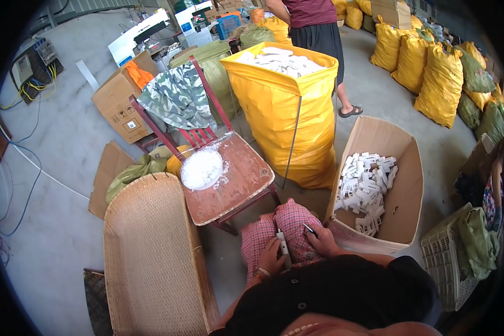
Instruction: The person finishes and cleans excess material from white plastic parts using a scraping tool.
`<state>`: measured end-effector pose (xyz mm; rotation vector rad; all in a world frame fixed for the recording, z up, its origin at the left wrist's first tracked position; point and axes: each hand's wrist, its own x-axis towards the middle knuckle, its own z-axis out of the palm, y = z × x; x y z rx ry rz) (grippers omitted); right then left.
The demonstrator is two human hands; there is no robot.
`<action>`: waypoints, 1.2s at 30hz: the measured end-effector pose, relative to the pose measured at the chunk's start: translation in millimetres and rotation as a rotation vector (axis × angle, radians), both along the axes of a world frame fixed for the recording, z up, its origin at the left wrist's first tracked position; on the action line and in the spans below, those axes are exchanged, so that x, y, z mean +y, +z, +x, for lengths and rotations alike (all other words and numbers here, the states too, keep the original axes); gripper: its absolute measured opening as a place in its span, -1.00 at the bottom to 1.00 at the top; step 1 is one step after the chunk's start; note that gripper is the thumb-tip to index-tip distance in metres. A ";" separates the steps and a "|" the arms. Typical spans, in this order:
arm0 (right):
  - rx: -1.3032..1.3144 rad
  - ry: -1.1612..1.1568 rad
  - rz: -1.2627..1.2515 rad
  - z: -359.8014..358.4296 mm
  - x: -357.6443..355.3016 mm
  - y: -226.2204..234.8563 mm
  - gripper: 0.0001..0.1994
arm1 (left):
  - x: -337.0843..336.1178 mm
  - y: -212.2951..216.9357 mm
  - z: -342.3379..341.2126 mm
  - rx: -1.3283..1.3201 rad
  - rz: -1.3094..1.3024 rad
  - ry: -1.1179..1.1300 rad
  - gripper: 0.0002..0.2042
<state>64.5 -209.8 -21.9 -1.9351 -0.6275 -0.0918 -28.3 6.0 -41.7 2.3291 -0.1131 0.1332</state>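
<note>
I sit with a pink checked cloth (256, 238) over my lap. My left hand (270, 259) is closed on a long white plastic part (283, 245), which lies along the lap between my knees. To its right, my right hand (322, 243) grips a small slim tool (309, 228) with a dark body and a pale metallic tip. The tip points up and left, apart from the white part. Whether the tool is a knife is too small to tell. Many similar white plastic parts (368, 187) lie heaped in the open cardboard box (400, 151) beside my right knee.
Ahead stands a worn wooden chair (235, 187) with white scraps piled in a dish (201, 169). A woven basket (151, 257) lies at left. Behind the chair, a tall yellow sack (285, 117) brims with white parts. A person (316, 33) stands beyond; a plastic crate (439, 263) is at right.
</note>
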 end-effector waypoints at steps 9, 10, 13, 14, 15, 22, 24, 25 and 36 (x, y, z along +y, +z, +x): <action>0.045 -0.005 0.029 -1.2 -0.7 -2.7 -0.87 | 0.7 5.9 0.5 0.043 -0.065 -0.007 -0.44; 0.045 -0.003 0.030 -1.2 -0.1 -1.3 -0.87 | 1.6 4.1 0.4 0.043 -0.064 -0.005 -0.44; 0.032 -0.006 0.028 -0.6 0.3 0.1 -0.88 | 2.4 1.1 1.0 0.021 -0.061 -0.008 -0.44; 0.012 -0.006 0.032 -0.6 0.6 -4.3 -0.88 | 2.3 0.7 0.3 0.024 -0.060 -0.007 -0.44; -0.012 -0.011 0.038 -0.3 0.1 -5.4 -0.89 | 2.0 1.9 1.3 0.023 -0.057 -0.011 -0.44; 0.005 -0.011 0.009 -0.2 -0.8 -4.1 -0.88 | 3.2 -0.3 1.5 0.016 -0.043 -0.007 -0.44; 0.003 -0.015 -0.013 0.8 -3.0 -3.2 -0.87 | 1.9 -0.3 3.4 -0.007 -0.039 -0.025 -0.42; 0.003 -0.020 -0.013 1.5 -2.7 -2.0 -0.87 | 1.3 -0.2 3.9 -0.006 -0.039 -0.030 -0.42; 0.024 -0.010 0.043 -1.2 -2.2 0.4 -0.86 | 1.9 -3.7 2.5 -0.027 0.000 -0.048 -0.43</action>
